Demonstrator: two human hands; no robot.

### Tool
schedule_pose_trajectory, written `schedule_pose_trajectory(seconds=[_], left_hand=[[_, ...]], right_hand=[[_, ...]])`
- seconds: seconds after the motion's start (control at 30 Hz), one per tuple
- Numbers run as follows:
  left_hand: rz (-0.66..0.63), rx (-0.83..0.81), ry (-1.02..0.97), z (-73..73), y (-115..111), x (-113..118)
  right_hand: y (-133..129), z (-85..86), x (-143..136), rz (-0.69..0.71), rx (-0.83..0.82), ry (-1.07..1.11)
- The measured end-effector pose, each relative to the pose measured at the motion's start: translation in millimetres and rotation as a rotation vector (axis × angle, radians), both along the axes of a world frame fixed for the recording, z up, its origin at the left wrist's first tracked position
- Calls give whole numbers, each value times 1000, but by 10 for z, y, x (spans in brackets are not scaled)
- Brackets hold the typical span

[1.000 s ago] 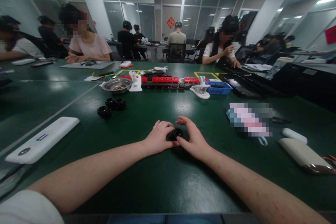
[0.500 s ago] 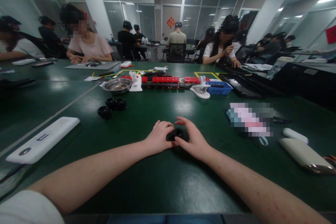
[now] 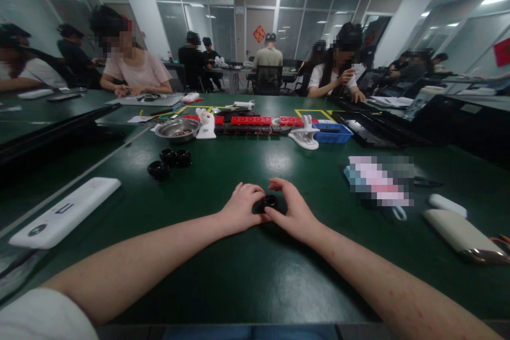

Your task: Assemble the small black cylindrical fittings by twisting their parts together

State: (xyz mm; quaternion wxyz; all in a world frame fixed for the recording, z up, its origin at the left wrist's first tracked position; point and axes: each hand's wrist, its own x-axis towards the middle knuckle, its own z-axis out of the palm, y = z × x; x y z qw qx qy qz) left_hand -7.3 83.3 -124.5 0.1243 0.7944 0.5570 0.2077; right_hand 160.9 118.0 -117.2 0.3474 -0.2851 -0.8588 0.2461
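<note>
A small glossy black round part (image 3: 270, 201) with a hole in its top sits on the green table between my hands. My left hand (image 3: 244, 205) is curled at its left side, fingers behind and thumb in front. On the other side, my right hand (image 3: 292, 207) is spread in a C shape. Its thumb tip is at the part's front edge, while its fingers arch behind with a gap to the part. Three similar black parts (image 3: 168, 159) stand together farther off to the left.
A metal bowl (image 3: 177, 130) of small pieces, white clips (image 3: 304, 135), red strips (image 3: 251, 120) and a blue tray (image 3: 332, 133) line the back. A white power bank (image 3: 66, 212) lies left, a beige device (image 3: 464, 234) right. A long black panel (image 3: 59, 127) extends in from the left. Co-workers sit across.
The long black panel has come into view over the table's left side. The round part shows more plainly between my hands, which have hardly moved.
</note>
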Motion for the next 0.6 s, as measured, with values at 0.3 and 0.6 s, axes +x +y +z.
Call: schedule_pose_trajectory(seconds=[0.3,0.6], left_hand=[[-7,10,-2,-16,11,2],[-3,0,5,3,11,4]], right_hand=[[26,-3,-16,56,-69,6],[33,-67,-25,-85,-5,9]])
